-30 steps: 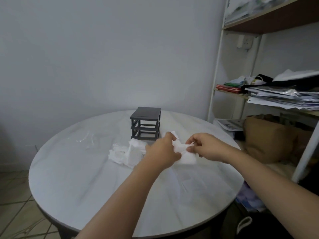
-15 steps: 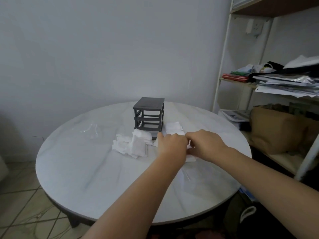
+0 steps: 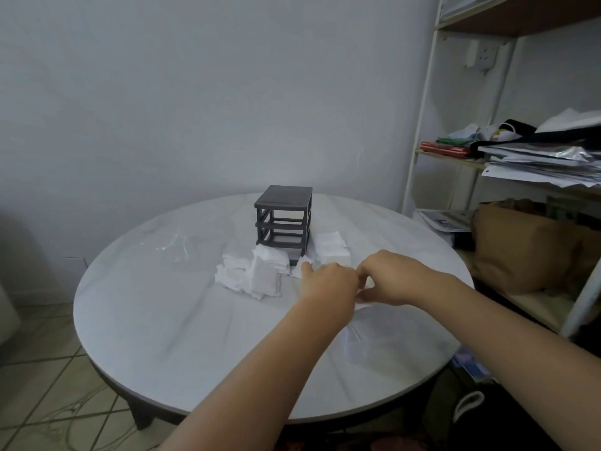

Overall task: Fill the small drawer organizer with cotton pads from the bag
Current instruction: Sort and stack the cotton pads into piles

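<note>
Centre frame: my left hand and right hand meet knuckle to knuckle, pinching white cotton pads; exact grip partly hidden. Dark drawer organizer stands just above, loose pad pile at its lower left.

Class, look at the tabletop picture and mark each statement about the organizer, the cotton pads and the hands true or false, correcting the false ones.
1. The dark organizer frame stands upright on the round table. True.
2. All slots of the frame hold drawers. False: the visible slots are open; you can see through them.
3. Cotton pads lie piled on the table left of the frame's front. True.
4. The left hand and right hand are far apart, at opposite table edges. False: they are close together near the table's middle.
5. A neat pad stack sits right of the frame. True.
</note>
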